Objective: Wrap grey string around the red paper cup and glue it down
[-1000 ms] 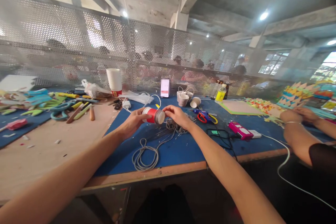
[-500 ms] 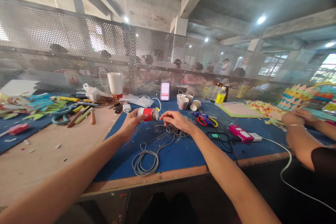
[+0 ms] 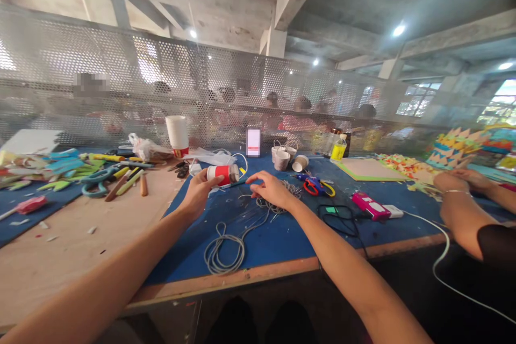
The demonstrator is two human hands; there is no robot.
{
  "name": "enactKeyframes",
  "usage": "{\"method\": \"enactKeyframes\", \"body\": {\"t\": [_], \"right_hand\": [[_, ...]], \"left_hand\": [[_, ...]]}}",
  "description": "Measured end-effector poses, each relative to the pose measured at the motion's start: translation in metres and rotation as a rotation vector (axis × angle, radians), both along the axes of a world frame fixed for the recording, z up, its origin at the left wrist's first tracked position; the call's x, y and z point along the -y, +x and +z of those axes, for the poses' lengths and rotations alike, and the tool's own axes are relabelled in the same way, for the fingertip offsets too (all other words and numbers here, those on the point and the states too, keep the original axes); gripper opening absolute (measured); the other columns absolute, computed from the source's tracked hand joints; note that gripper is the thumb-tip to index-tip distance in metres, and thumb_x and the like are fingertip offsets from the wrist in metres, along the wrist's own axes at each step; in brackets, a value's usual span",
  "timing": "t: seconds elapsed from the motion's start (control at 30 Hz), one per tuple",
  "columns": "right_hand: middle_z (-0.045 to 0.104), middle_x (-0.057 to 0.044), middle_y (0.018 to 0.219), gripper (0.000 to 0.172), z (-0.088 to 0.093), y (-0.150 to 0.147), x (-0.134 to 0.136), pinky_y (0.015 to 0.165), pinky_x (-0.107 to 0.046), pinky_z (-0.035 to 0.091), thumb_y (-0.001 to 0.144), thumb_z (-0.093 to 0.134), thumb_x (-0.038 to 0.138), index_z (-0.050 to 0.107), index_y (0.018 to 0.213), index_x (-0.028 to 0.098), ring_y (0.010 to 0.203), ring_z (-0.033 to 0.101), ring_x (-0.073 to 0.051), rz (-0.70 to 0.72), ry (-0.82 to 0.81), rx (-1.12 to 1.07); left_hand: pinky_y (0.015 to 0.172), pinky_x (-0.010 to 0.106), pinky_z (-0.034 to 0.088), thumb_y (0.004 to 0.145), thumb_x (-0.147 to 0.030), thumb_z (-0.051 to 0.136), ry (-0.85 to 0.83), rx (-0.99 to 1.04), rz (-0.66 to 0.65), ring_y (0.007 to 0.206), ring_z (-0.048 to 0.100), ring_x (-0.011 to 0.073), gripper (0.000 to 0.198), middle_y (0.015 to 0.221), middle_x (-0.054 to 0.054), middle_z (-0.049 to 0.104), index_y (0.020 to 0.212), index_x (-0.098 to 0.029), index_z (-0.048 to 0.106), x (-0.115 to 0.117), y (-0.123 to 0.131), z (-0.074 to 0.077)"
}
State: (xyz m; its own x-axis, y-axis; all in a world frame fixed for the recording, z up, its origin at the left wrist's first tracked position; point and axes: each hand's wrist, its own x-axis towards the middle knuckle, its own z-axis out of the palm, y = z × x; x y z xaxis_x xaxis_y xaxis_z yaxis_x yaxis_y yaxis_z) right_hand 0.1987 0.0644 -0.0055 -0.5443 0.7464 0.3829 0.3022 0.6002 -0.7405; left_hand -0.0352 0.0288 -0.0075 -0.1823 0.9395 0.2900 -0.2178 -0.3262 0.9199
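Observation:
A red and white paper cup point(image 3: 219, 174) lies on its side in the grip of my left hand point(image 3: 198, 192). Its right end is grey-brown, possibly wound with cord, though the detail is too small to be sure. My right hand point(image 3: 269, 189) hovers just right of the cup, apart from it, with its fingers loosely bent and spread. I see nothing held between them. Under and beside that hand is a tangle of grey cord point(image 3: 278, 204), which runs down to a loose coil point(image 3: 224, 250) near the table's front edge.
Several cord-covered cups point(image 3: 281, 159) stand behind my right hand, near scissors point(image 3: 318, 187) and a magenta box point(image 3: 370, 206). A stack of paper cups point(image 3: 177, 134) and tools point(image 3: 121, 181) are at left. A co-worker's arms point(image 3: 459, 204) rest at right.
My right hand's fingers have opened and drawn slightly away from the cup's end. My left hand still holds the cup, now tilted a little differently. The view has shifted slightly.

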Motion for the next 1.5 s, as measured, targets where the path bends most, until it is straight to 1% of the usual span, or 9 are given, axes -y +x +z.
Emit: {"method": "enactKeyframes", "body": {"t": [0.23, 0.37, 0.43, 0.53, 0.67, 0.87, 1.03, 1.2, 1.5], "right_hand": [[0.076, -0.003, 0.094, 0.027, 0.008, -0.001, 0.002, 0.105, -0.044, 0.046, 0.101, 0.052, 0.029, 0.065, 0.125, 0.025, 0.096, 0.070, -0.021, -0.290, 0.342, 0.051], [0.061, -0.009, 0.140, 0.026, 0.015, -0.004, 0.012, 0.115, -0.044, 0.036, 0.097, 0.058, 0.024, 0.068, 0.121, 0.024, 0.128, 0.057, -0.024, -0.280, 0.539, 0.108], [0.060, -0.010, 0.140, 0.029, 0.022, 0.003, 0.017, 0.111, -0.041, 0.040, 0.096, 0.059, 0.025, 0.067, 0.124, 0.022, 0.127, 0.056, -0.024, -0.258, 0.552, 0.134], [0.071, -0.009, 0.117, 0.030, 0.035, 0.034, 0.019, 0.101, -0.037, 0.046, 0.098, 0.056, 0.028, 0.065, 0.126, 0.021, 0.111, 0.064, -0.022, -0.350, 0.509, 0.158], [0.072, -0.008, 0.114, 0.025, 0.044, 0.108, 0.011, 0.091, -0.029, 0.046, 0.100, 0.049, 0.026, 0.073, 0.107, 0.022, 0.106, 0.065, -0.020, -0.714, 0.347, 0.496], [0.076, -0.011, 0.103, 0.022, 0.020, 0.185, 0.000, 0.080, -0.025, 0.045, 0.094, 0.056, 0.027, 0.076, 0.094, 0.018, 0.100, 0.069, -0.022, -0.942, 0.045, 0.758], [0.075, -0.013, 0.110, 0.035, 0.008, 0.186, -0.017, 0.076, -0.025, 0.045, 0.100, 0.048, 0.039, 0.075, 0.102, 0.018, 0.103, 0.069, -0.023, -0.965, -0.029, 0.733], [0.075, -0.010, 0.080, 0.044, 0.011, 0.182, -0.035, 0.063, -0.025, 0.043, 0.082, 0.069, 0.061, 0.074, 0.079, 0.017, 0.080, 0.072, -0.023, -0.897, -0.149, 0.645], [0.074, -0.010, 0.078, 0.034, -0.001, 0.173, -0.022, 0.055, -0.020, 0.046, 0.094, 0.057, 0.044, 0.065, 0.082, 0.014, 0.064, 0.067, -0.014, -0.769, -0.225, 0.187]], "left_hand": [[0.068, 0.026, 0.045, 0.063, -0.032, 0.087, 0.021, -0.036, 0.013, 0.070, 0.060, 0.0152, 0.035, 0.079, 0.001, 0.071, 0.089, -0.015, 0.069, -0.002, -0.002, -0.002], [0.068, 0.027, 0.045, 0.061, -0.035, 0.089, 0.022, -0.037, 0.010, 0.069, 0.059, 0.0157, 0.038, 0.075, -0.001, 0.069, 0.086, -0.016, 0.069, -0.003, -0.002, -0.002], [0.070, 0.027, 0.044, 0.060, -0.036, 0.090, 0.040, -0.040, 0.000, 0.071, 0.058, 0.0162, 0.042, 0.076, -0.001, 0.070, 0.089, -0.016, 0.069, -0.004, -0.003, -0.002], [0.074, 0.028, 0.043, 0.061, -0.035, 0.090, 0.043, -0.040, -0.015, 0.075, 0.056, 0.0168, 0.044, 0.078, -0.001, 0.071, 0.093, -0.014, 0.068, -0.005, -0.004, -0.003], [0.074, 0.029, 0.042, 0.059, -0.038, 0.090, 0.039, -0.041, -0.040, 0.073, 0.055, 0.0163, 0.047, 0.078, -0.001, 0.069, 0.093, -0.014, 0.068, -0.006, -0.005, -0.004], [0.069, 0.027, 0.041, 0.057, -0.039, 0.089, 0.017, -0.088, -0.062, 0.070, 0.054, 0.0155, 0.048, 0.077, -0.002, 0.067, 0.093, -0.014, 0.067, -0.010, -0.005, -0.009], [0.070, 0.028, 0.042, 0.059, -0.040, 0.089, -0.004, -0.113, -0.058, 0.071, 0.056, 0.0163, 0.050, 0.079, -0.001, 0.069, 0.096, -0.015, 0.068, -0.012, -0.007, -0.014], [0.070, 0.027, 0.041, 0.062, -0.039, 0.088, -0.009, -0.118, -0.065, 0.073, 0.055, 0.0155, 0.048, 0.079, -0.003, 0.067, 0.098, -0.015, 0.067, -0.011, -0.007, -0.014], [0.067, 0.027, 0.039, 0.065, -0.037, 0.086, -0.003, -0.147, -0.054, 0.071, 0.053, 0.0159, 0.041, 0.077, -0.001, 0.065, 0.094, -0.014, 0.068, -0.005, -0.002, -0.009]]}}
